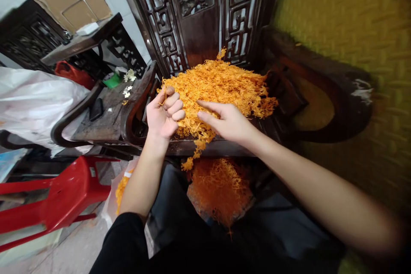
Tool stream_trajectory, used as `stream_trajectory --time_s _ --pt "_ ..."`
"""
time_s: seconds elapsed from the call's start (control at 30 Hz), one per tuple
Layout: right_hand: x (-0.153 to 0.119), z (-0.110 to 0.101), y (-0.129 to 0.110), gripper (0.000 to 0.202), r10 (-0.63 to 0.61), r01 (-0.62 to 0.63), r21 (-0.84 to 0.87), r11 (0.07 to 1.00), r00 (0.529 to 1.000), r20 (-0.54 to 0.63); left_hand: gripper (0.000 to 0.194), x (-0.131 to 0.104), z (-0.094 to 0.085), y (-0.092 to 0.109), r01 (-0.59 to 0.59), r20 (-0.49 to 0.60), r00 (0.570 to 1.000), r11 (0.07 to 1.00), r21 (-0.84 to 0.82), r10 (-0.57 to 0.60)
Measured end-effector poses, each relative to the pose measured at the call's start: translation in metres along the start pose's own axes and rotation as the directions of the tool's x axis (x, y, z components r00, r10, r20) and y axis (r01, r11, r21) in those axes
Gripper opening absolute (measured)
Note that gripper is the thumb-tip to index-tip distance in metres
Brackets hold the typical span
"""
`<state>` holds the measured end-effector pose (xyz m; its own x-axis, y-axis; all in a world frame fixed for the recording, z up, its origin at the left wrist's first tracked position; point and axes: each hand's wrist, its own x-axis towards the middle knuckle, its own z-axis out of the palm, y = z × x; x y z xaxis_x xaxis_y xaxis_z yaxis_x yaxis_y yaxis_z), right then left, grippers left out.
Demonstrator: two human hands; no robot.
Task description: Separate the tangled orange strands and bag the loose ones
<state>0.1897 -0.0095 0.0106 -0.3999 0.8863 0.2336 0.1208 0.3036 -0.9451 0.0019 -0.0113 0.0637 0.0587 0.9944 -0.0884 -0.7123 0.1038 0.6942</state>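
A large heap of stringy, branching orange pieces [221, 85] lies on the seat of a dark carved wooden chair [201, 43], and a tangle of it hangs over the front edge. My left hand [165, 113] is at the heap's left side, palm up with its fingers curled. A thin orange strand [165, 95] is pinched between its thumb and forefinger. My right hand [227, 122] is in front of the heap, with thumb and forefinger stretched out and apart. Nothing shows between them, and its other fingers are mostly hidden. The two hands do not touch.
Below the seat, between my legs, is more orange material [221, 188]. A red plastic stool [69, 192] stands left, near a bag [111, 184] with orange contents. A dark phone [96, 109] and white flowers [129, 75] lie on wood. A yellow woven surface [359, 30] is at right.
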Motion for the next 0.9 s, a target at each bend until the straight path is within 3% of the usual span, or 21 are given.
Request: stream_trajectory --time_s 0.07,0.13,0.2,0.27,0.37,0.47,0.6,0.7,0.73,0.8,0.9 --pt "0.006 0.005 0.004 0.025 0.028 -0.030 0.092 0.995 0.999 0.023 0.037 -0.003 0.002 -0.001 0.043 0.013 0.999 0.999 0.007 -0.043" --pt "0.014 0.005 0.010 0.027 0.129 -0.129 0.255 0.958 0.992 0.014 0.036 -0.006 0.004 -0.003 0.097 0.036 0.995 0.995 0.012 -0.097" --pt "0.023 0.001 0.014 0.038 0.254 -0.191 0.458 0.868 0.964 -0.079 0.035 -0.008 0.005 -0.004 0.131 0.057 0.990 0.991 0.011 -0.131" --pt "0.030 -0.006 0.015 0.042 0.344 -0.167 0.612 0.773 0.921 -0.182 0.036 -0.008 0.006 -0.006 0.158 0.064 0.985 0.987 0.010 -0.159" --pt "0.036 -0.010 0.012 0.041 0.393 -0.108 0.682 0.724 0.876 -0.279 0.035 -0.006 0.008 -0.009 0.191 0.043 0.980 0.981 0.015 -0.192" --pt "0.038 -0.009 0.013 0.044 0.379 -0.079 0.652 0.754 0.863 -0.334 0.033 -0.002 0.009 -0.009 0.180 0.003 0.984 0.984 0.006 -0.180" --pt "0.036 -0.015 0.019 0.050 0.192 -0.008 0.413 0.911 0.894 -0.404 0.035 0.001 0.005 -0.011 0.114 0.008 0.993 0.993 -0.021 -0.114" --pt "0.027 -0.021 0.016 0.046 -0.166 0.161 -0.051 0.986 0.859 -0.484 0.036 0.006 0.001 -0.015 0.049 -0.014 0.999 0.996 -0.073 -0.050" --pt "0.022 -0.022 0.013 0.044 -0.302 0.230 -0.210 0.950 0.842 -0.446 0.036 0.007 0.001 -0.017 0.039 -0.032 0.999 0.995 -0.089 -0.042" --pt "0.013 -0.019 0.008 0.043 -0.511 0.381 -0.429 0.819 0.823 -0.246 0.037 0.010 0.001 -0.020 0.028 -0.079 0.996 0.994 -0.109 -0.036" --pt "0.005 -0.006 0.009 0.041 -0.612 0.546 -0.530 0.649 0.788 0.063 0.037 0.011 0.003 -0.024 0.003 -0.146 0.989 0.992 -0.126 -0.021"
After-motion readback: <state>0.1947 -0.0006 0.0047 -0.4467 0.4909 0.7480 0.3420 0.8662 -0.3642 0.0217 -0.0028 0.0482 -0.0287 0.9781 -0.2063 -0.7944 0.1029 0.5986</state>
